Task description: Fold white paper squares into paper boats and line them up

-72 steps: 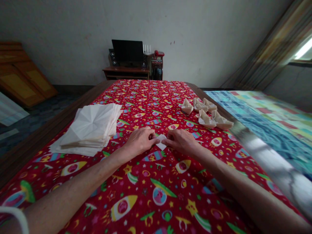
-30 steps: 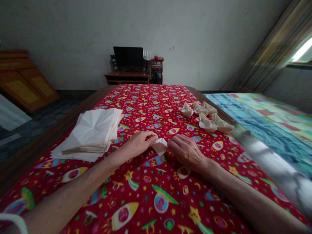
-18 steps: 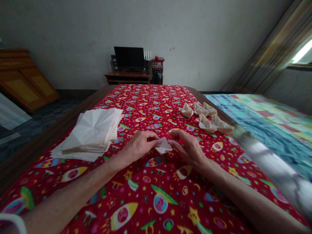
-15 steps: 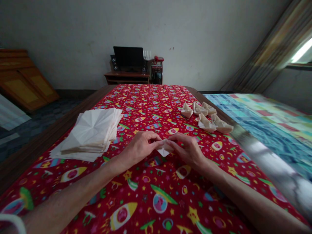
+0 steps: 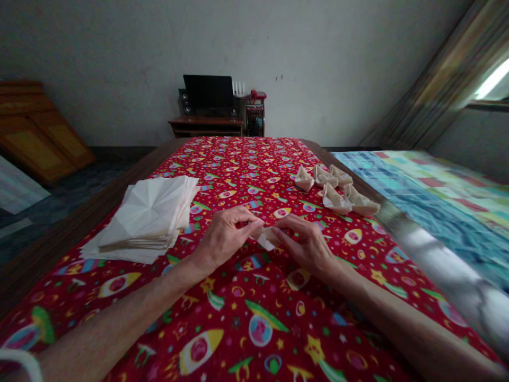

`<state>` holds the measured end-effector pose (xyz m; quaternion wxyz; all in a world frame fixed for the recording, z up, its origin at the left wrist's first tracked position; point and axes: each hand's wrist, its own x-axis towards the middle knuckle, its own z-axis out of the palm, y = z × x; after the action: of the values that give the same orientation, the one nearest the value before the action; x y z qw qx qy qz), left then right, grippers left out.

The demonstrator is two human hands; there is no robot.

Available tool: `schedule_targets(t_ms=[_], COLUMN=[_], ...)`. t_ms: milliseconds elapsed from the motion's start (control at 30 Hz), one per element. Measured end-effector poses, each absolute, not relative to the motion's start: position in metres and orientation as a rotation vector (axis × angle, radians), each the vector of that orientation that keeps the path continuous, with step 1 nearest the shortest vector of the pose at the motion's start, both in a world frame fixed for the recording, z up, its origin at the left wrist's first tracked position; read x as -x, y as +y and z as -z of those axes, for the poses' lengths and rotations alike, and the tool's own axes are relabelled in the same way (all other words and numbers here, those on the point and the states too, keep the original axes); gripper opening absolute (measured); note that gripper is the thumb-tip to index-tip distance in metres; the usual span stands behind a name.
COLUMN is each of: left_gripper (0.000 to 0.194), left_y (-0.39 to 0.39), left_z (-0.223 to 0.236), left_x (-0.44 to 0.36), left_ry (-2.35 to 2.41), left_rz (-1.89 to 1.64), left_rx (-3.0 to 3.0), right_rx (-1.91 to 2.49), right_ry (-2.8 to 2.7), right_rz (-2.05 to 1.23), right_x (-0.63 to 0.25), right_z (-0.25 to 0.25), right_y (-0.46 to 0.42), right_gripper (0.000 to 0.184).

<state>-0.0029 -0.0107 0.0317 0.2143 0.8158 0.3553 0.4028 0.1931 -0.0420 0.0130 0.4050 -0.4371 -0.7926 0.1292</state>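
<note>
Both our left hand (image 5: pixel 227 233) and right hand (image 5: pixel 307 240) pinch the folded paper (image 5: pixel 265 242) between their fingers (image 5: pixel 250 228); its diamond has spread, seemingly gaining shape.

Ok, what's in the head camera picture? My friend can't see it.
A left hand and right hand pinch a small folded paper over a red patterned cloth. Creased paper sheets are stacked on the left; boat-shaped folded papers sit on the right.

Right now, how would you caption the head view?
Left hand and right hand pinch folded paper over red patterned cloth.
</note>
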Motion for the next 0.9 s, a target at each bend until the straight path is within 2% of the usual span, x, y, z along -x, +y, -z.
schedule_targets(t_ms=[233,433,600,767,900], left_gripper=[0.015,0.016,0.015,0.007,0.046], left_y=[0.007,0.017,0.024,0.019,0.006], left_z=[-0.020,-0.011,0.004,0.005,-0.003], left_x=[0.015,0.021,0.025,0.023,0.016], left_ry=[1.154,1.266,1.338,1.420,1.011], left_rz=[-1.105,-1.046,-0.867,-0.846,-0.736], left_rx=[-2.182,-2.376,-2.525,-2.644,-2.972], right_rx=[1.271,1.422,1.627,1.713,1.760], right_ry=[-1.863,-1.754,-1.901,-2.072,-2.091], right_rz=[-0.309,-0.234,-0.192,0.034,0.107], right_x=[-0.204,-0.212,-0.216,-0.214,-0.211], right_z=[-0.006,-0.005,0.003,0.003,0.002], right_y=[-0.031,-0.021,-0.014,-0.018,-0.020], right_gripper=[0.015,0.016,0.018,0.018,0.017])
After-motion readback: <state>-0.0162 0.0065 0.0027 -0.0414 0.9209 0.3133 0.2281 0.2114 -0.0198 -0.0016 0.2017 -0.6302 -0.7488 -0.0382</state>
